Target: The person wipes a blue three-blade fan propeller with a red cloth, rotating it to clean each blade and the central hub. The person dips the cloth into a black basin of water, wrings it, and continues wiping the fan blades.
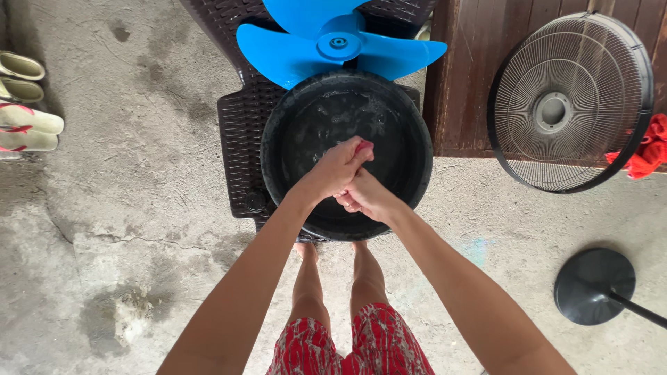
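At far left we see sandals [24,104] beside bare concrete floor [125,229]. Our left hand [337,170] and right hand [365,198] press together, pinching a red cloth [363,146] over the black basin [278,139], inside its rim. A blue fan blade [333,42] overlaps the far rim. A fan guard [570,101] stands well apart at right.

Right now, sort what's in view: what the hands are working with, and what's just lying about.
In use:
left hand
right hand
red cloth
black basin

Lying about:
blue fan blade
fan grille
fan base
sandals
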